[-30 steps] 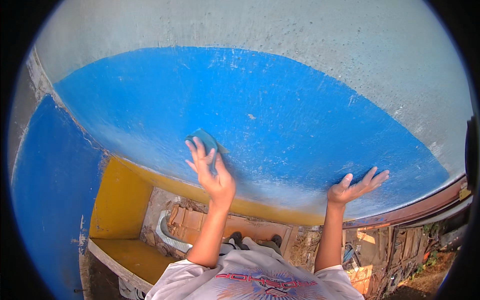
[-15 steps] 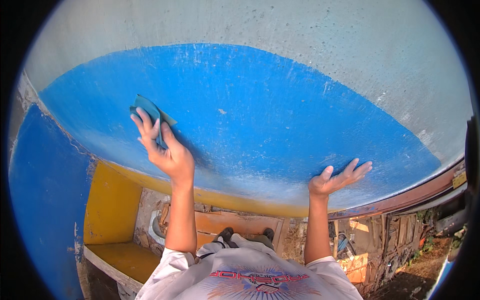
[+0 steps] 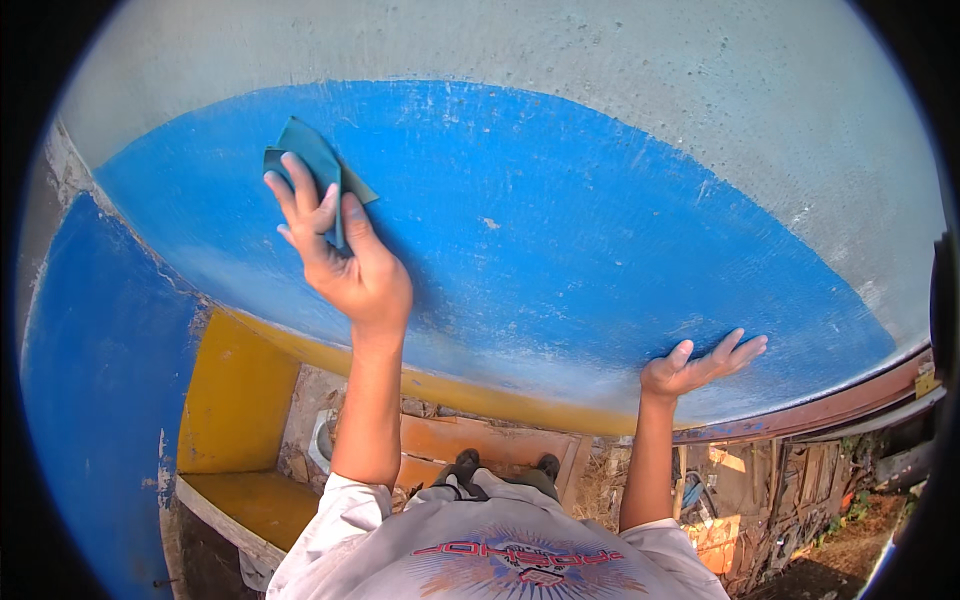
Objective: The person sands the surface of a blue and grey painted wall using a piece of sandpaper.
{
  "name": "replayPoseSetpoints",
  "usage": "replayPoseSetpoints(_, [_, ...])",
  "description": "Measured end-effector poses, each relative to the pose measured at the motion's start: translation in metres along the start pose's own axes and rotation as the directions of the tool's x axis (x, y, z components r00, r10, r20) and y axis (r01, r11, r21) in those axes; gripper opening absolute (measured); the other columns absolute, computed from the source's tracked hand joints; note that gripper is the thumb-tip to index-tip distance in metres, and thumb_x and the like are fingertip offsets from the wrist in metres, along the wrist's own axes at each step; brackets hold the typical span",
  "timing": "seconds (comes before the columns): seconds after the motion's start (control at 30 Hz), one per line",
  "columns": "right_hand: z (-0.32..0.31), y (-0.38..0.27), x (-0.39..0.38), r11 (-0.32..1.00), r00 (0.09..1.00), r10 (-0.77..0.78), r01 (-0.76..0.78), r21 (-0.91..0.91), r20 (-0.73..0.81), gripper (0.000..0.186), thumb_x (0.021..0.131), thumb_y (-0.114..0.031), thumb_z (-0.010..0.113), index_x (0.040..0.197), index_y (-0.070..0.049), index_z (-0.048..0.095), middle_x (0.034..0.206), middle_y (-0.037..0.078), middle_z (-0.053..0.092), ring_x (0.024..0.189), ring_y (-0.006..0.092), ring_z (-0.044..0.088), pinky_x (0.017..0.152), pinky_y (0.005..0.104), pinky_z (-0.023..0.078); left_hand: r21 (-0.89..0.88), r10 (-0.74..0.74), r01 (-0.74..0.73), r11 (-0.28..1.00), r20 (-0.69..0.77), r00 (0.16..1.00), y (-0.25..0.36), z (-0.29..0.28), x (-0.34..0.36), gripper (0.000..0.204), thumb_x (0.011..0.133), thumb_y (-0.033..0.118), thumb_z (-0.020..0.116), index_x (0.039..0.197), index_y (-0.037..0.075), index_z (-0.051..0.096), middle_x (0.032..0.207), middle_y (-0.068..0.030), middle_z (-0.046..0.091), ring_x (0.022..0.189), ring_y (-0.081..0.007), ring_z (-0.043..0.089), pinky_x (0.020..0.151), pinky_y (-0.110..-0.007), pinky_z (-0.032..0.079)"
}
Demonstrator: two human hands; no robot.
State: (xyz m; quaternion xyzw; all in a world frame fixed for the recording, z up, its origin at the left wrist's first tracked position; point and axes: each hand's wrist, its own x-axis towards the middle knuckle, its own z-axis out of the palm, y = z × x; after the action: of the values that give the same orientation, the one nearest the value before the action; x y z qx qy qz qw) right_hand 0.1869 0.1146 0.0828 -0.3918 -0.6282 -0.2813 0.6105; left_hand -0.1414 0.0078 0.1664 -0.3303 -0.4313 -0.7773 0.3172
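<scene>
My left hand (image 3: 340,255) presses a folded dark teal sanding sheet (image 3: 312,165) flat against a curved blue-painted panel (image 3: 560,230), up near its left side. The fingers are spread over the sheet. My right hand (image 3: 700,365) lies open, palm against the pale, worn lower edge of the same blue panel, at the right. Above the blue paint the surface is grey-white (image 3: 560,50).
A second blue panel (image 3: 90,400) stands at the left. Below it are yellow inner walls (image 3: 235,400) and an orange floor section (image 3: 480,445) where my feet (image 3: 500,475) stand. A rusty rim (image 3: 850,400) and rubble lie at the lower right.
My left hand has slid the sanding sheet up and to the left across the blue panel. My right hand has stayed on the lower edge.
</scene>
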Motion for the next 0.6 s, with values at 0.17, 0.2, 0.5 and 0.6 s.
replayPoseSetpoints(0.17, [-0.003, 0.001, 0.003, 0.999, 1.000, -0.013, 0.013, -0.038, 0.000, 0.063, 0.099, -0.043, 0.035, 0.153, -0.010, 0.026, 0.158, 0.024, 0.014, 0.146, 0.0443, 0.012, 0.114, 0.0639, 0.009, 0.069, 0.231, -0.400, 0.914, 0.721, 0.653, 0.034, -0.032, -0.123, 0.024, 0.077, 0.000, 0.062, 0.098, 0.012, 0.061, 0.136, -0.0138, 0.057, 0.142, -0.0391, 0.032, 0.106, -0.076, -0.008])
replayPoseSetpoints(0.2, [-0.005, 0.001, 0.004, 0.999, 0.999, -0.018, 0.017, -0.037, -0.043, 0.063, 0.099, -0.043, 0.035, 0.153, -0.010, 0.026, 0.158, 0.024, 0.014, 0.146, 0.0443, 0.012, 0.114, 0.0639, 0.009, 0.186, 0.091, -0.279, 0.942, 0.659, 0.747, 0.028, -0.042, -0.127, 0.023, 0.079, -0.001, 0.061, 0.098, 0.011, 0.060, 0.138, -0.0168, 0.055, 0.142, -0.0413, 0.030, 0.108, -0.073, -0.007])
replayPoseSetpoints(0.5, [-0.004, 0.003, -0.002, 0.998, 1.000, -0.002, 0.002, -0.058, -0.004, 0.062, 0.101, -0.042, 0.034, 0.152, -0.008, 0.025, 0.158, 0.022, 0.015, 0.146, 0.0434, 0.011, 0.115, 0.0623, 0.011, -0.011, 0.323, -0.434, 0.901, 0.685, 0.653, 0.068, 0.024, -0.033, 0.020, 0.077, -0.003, 0.060, 0.093, 0.008, 0.062, 0.138, -0.0167, 0.055, 0.142, -0.0417, 0.031, 0.108, -0.072, -0.009])
replayPoseSetpoints(0.6, [-0.008, 0.002, 0.001, 0.998, 1.000, -0.007, 0.008, -0.063, 0.005, 0.063, 0.100, -0.043, 0.034, 0.152, -0.008, 0.026, 0.158, 0.023, 0.015, 0.146, 0.0439, 0.012, 0.115, 0.0626, 0.011, 0.127, 0.127, -0.306, 0.944, 0.715, 0.687, 0.045, -0.028, -0.098, 0.019, 0.080, -0.003, 0.059, 0.096, 0.008, 0.063, 0.139, -0.0170, 0.054, 0.143, -0.0410, 0.030, 0.108, -0.072, -0.005])
